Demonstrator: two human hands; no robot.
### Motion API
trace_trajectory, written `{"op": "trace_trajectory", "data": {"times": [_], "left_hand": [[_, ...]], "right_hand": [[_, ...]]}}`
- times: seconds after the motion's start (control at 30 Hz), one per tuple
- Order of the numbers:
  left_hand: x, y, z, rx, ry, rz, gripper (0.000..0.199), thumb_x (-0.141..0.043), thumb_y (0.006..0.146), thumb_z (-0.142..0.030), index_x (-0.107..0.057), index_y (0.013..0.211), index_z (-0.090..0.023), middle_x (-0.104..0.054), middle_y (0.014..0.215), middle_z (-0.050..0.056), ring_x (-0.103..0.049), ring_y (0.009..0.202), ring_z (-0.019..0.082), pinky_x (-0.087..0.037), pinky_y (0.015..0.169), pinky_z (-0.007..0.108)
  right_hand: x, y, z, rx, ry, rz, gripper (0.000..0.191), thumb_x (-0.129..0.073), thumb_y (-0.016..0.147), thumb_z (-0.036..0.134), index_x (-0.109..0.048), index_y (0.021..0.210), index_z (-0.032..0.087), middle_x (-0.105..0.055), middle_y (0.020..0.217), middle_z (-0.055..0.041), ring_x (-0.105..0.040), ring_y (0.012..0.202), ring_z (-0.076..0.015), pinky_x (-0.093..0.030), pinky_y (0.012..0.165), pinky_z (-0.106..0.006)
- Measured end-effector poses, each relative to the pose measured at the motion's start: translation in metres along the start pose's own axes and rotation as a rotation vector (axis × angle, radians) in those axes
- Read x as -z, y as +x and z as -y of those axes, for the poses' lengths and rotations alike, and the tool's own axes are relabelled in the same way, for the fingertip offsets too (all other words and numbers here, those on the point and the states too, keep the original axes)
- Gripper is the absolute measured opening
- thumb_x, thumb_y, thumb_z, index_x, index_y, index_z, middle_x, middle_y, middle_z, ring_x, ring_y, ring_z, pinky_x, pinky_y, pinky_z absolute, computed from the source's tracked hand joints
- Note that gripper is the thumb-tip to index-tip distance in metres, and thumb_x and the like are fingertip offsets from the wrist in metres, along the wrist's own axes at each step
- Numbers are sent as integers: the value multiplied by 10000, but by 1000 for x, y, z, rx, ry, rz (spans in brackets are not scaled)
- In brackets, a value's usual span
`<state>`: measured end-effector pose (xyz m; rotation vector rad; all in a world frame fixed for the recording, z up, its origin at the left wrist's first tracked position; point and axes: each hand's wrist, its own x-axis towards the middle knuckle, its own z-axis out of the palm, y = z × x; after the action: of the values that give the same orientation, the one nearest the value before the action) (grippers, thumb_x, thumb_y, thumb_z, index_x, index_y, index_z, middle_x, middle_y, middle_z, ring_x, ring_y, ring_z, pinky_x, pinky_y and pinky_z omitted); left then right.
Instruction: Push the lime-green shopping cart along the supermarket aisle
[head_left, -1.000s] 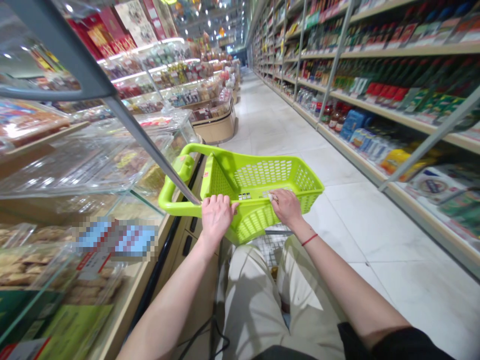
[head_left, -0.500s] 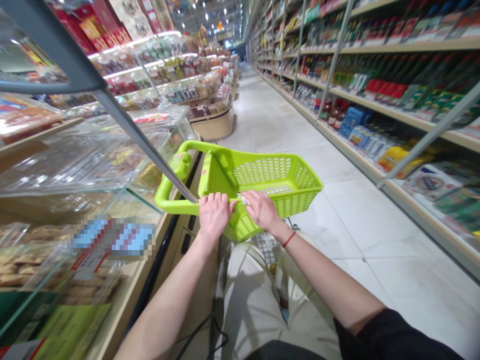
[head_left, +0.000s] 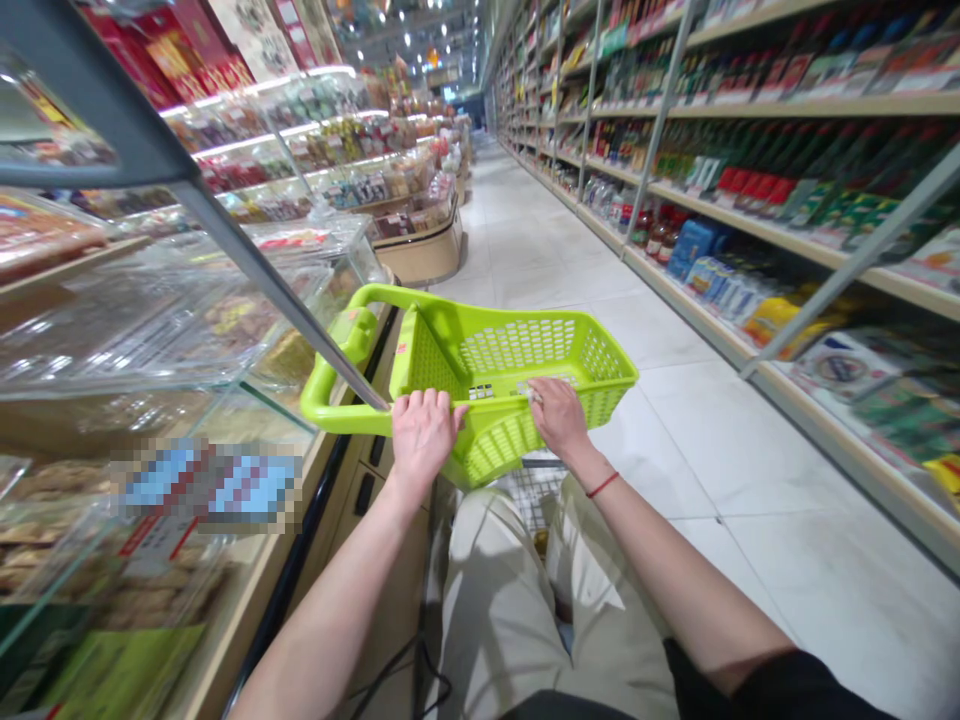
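Observation:
A lime-green shopping cart basket [head_left: 517, 345] with pierced walls stands sideways in front of my knees. My left hand [head_left: 424, 435] is closed over its near rim, close to the handle end, thumb pointing right. Farther right, my right hand [head_left: 560, 415] is curled at the same rim, its fingers over the inside of the basket. A small whitish, crumpled piece [head_left: 534, 393] shows at its fingertips, too small to name surely. Nothing lies in the visible part of the basket. A grey metal pole [head_left: 277, 280] slants down to the rim beside my left hand.
Glass-fronted food bins [head_left: 187, 400] crowd the left side. Tall shelves [head_left: 765, 230] of bottles and packets line the right. Between them a pale tiled aisle [head_left: 525, 210] runs ahead. A black cable [head_left: 424, 660] hangs near my left leg.
My right hand has slid to the right along the rim, away from my left hand, with the whitish piece still at its fingers. My left hand keeps its hold.

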<state>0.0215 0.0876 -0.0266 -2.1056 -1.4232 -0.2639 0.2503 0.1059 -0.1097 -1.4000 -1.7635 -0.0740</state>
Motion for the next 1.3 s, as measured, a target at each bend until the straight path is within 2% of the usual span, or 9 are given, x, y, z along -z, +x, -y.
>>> {"op": "trace_trajectory", "data": {"times": [0.13,0.27,0.4,0.63,0.73,0.83,1.07,1.17,1.3], "left_hand": [[0,0,0,-2,13,-7,369,-365,989,-436,-590,850,-178,-609,830,101,-538,840,278,-320,768,402],[0,-1,1,-9,21,-8,386,-357,989,-453,-586,844,-179,-607,823,97,-538,833,278,-318,764,403],[-2,-2,2,-20,24,-28,415,-337,991,-481,-580,842,-181,-601,815,90,-535,822,274,-317,763,402],[-3,-4,4,-25,9,-28,409,-346,988,-479,-584,838,-181,-601,813,93,-531,822,272,-318,766,399],[-3,-5,4,-22,11,-31,401,-356,985,-478,-583,841,-181,-601,815,92,-531,825,272,-320,769,399],[-3,-5,4,-15,6,-27,406,-353,985,-482,-587,846,-181,-603,816,94,-534,833,273,-322,777,401],[1,-4,2,2,12,1,427,-331,987,-487,-595,854,-179,-613,823,99,-550,849,282,-344,788,414],[7,-3,1,24,1,31,450,-317,988,-491,-607,851,-175,-626,826,106,-564,855,284,-365,797,415],[12,1,0,83,-37,89,499,-288,995,-481,-642,877,-150,-662,894,130,-593,937,296,-400,860,420]], "right_hand": [[-11,8,46,69,89,113,404,-507,868,145,-597,1261,159,-645,1260,-122,-575,1154,-262,-433,1043,-425],[-13,12,62,105,89,180,430,-515,872,157,-577,1297,133,-623,1304,-139,-560,1199,-265,-412,1080,-430],[-8,6,43,144,49,149,460,-535,834,134,-582,1291,139,-629,1308,-126,-573,1185,-263,-425,1077,-423],[13,-8,-29,80,-65,51,411,-507,808,109,-641,1193,158,-688,1205,-114,-604,1128,-263,-442,1055,-449],[18,-9,-46,32,-87,26,393,-495,811,115,-651,1170,155,-697,1176,-124,-614,1110,-271,-441,1049,-469],[14,-6,-33,-12,-62,11,378,-482,827,120,-649,1164,158,-696,1171,-128,-615,1106,-270,-422,1067,-482],[-6,4,49,91,58,147,427,-528,840,144,-598,1261,144,-644,1277,-130,-581,1155,-265,-432,1049,-424],[-3,3,45,110,44,162,445,-525,842,144,-584,1282,159,-647,1275,-123,-592,1138,-257,-438,1031,-419],[7,-1,3,95,-18,133,406,-513,837,140,-612,1231,157,-682,1209,-122,-613,1094,-258,-459,988,-417]]}}
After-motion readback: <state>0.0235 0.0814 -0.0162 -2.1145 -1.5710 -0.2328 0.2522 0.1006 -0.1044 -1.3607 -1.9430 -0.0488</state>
